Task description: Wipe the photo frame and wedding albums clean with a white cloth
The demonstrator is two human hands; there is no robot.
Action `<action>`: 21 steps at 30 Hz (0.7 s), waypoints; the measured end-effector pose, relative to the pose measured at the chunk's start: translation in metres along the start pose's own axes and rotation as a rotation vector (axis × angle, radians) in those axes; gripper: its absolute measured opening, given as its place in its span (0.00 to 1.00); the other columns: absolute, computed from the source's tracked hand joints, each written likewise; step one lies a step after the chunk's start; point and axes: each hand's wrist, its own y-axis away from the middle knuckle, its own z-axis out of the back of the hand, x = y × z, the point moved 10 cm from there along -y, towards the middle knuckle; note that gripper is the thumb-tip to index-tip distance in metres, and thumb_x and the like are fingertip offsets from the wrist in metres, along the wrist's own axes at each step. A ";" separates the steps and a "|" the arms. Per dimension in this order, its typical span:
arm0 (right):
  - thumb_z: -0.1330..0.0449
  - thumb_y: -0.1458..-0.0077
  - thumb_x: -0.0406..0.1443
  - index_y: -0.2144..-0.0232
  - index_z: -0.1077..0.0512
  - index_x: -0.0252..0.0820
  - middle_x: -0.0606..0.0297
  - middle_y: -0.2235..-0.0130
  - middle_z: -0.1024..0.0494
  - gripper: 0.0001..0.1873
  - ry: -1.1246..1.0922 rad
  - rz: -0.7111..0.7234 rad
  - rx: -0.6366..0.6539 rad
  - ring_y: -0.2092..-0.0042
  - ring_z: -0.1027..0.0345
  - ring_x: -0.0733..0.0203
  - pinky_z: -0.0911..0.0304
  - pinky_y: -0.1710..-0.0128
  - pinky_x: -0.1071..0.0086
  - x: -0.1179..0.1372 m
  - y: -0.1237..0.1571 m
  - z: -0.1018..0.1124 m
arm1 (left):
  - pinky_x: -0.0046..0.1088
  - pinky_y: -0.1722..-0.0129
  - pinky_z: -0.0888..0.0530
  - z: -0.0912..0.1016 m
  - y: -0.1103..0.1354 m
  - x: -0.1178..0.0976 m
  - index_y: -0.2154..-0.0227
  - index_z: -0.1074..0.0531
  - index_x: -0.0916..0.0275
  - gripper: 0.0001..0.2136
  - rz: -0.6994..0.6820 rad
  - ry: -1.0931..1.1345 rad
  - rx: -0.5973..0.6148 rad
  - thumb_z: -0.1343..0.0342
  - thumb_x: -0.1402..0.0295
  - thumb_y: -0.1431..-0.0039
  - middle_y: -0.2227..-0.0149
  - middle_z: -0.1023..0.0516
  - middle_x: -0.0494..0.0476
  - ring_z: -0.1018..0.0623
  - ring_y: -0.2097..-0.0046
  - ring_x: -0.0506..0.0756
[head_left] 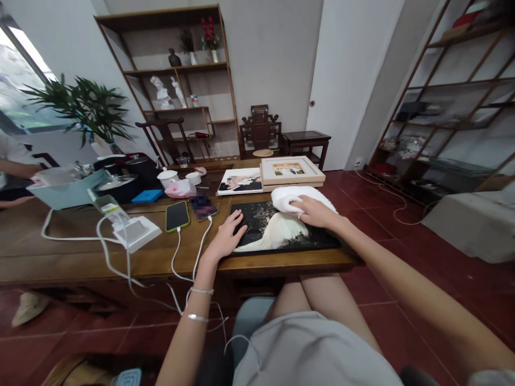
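Observation:
A dark photo panel (257, 219) with a white gown pictured on it lies flat at the front edge of the wooden table (209, 262). My left hand (228, 234) rests on the panel's left end, fingers stretched out and apart. In my right hand (316, 210) is a white cloth (289, 198), bunched under the fingers and lying over the panel's upper right part. The cloth and the hand hide that corner of the picture.
Behind the panel lie a flat photo print (240, 185) and a framed picture (293, 171). To the left are a green-cased phone (177, 216), a second phone (203, 207), white cables, a blue box (147, 196) and a light blue bin (66, 190). Another person's arm (18, 167) shows at far left.

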 end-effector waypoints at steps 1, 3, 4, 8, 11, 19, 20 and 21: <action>0.51 0.45 0.32 0.57 0.29 0.37 0.51 0.58 0.28 0.15 0.003 -0.007 -0.008 0.55 0.38 0.49 0.43 0.55 0.60 -0.007 -0.006 -0.001 | 0.44 0.40 0.47 0.000 0.000 0.001 0.44 0.40 0.64 0.23 0.005 -0.001 -0.002 0.57 0.61 0.40 0.37 0.45 0.64 0.46 0.36 0.57; 0.53 0.43 0.33 0.57 0.29 0.37 0.51 0.58 0.28 0.16 0.006 -0.013 -0.022 0.55 0.38 0.49 0.44 0.55 0.59 -0.011 -0.009 -0.001 | 0.43 0.40 0.46 0.000 0.000 0.001 0.44 0.39 0.63 0.23 0.007 -0.002 -0.009 0.56 0.61 0.40 0.37 0.45 0.64 0.45 0.36 0.57; 0.53 0.43 0.33 0.57 0.29 0.37 0.51 0.58 0.28 0.16 0.008 -0.013 -0.023 0.55 0.38 0.49 0.44 0.55 0.59 -0.009 -0.006 0.000 | 0.42 0.40 0.46 0.001 0.000 0.000 0.44 0.39 0.63 0.23 0.006 -0.001 -0.014 0.56 0.61 0.40 0.37 0.44 0.63 0.45 0.36 0.57; 0.51 0.47 0.31 0.58 0.29 0.38 0.53 0.57 0.28 0.16 0.000 0.014 0.005 0.55 0.37 0.51 0.43 0.56 0.61 0.028 0.034 0.008 | 0.43 0.41 0.46 0.001 0.000 -0.001 0.44 0.39 0.63 0.22 0.006 0.005 -0.025 0.56 0.61 0.40 0.37 0.44 0.63 0.45 0.37 0.57; 0.50 0.48 0.30 0.60 0.28 0.41 0.53 0.51 0.30 0.15 -0.067 0.046 0.048 0.49 0.40 0.49 0.44 0.52 0.58 0.067 0.075 0.018 | 0.45 0.41 0.46 0.001 0.001 -0.003 0.44 0.40 0.64 0.23 0.005 0.006 -0.021 0.57 0.61 0.40 0.37 0.45 0.65 0.45 0.36 0.58; 0.50 0.52 0.27 0.62 0.29 0.43 0.55 0.49 0.32 0.16 -0.130 0.079 0.109 0.46 0.43 0.51 0.45 0.49 0.58 0.072 0.072 0.017 | 0.45 0.41 0.46 0.000 0.001 -0.002 0.44 0.40 0.65 0.23 -0.005 0.007 -0.014 0.56 0.61 0.40 0.37 0.46 0.65 0.46 0.36 0.58; 0.50 0.51 0.27 0.61 0.29 0.42 0.54 0.51 0.31 0.16 -0.118 0.084 0.088 0.48 0.41 0.51 0.44 0.50 0.59 0.062 0.059 0.014 | 0.45 0.41 0.46 0.000 0.001 -0.001 0.44 0.40 0.65 0.23 -0.002 0.007 -0.014 0.57 0.61 0.40 0.37 0.46 0.65 0.46 0.36 0.58; 0.50 0.49 0.28 0.61 0.29 0.41 0.54 0.53 0.30 0.15 -0.103 0.081 0.069 0.50 0.40 0.52 0.44 0.51 0.59 0.050 0.045 0.011 | 0.44 0.41 0.46 0.000 0.001 -0.002 0.44 0.40 0.65 0.23 -0.001 0.006 -0.011 0.57 0.61 0.40 0.37 0.46 0.65 0.46 0.36 0.57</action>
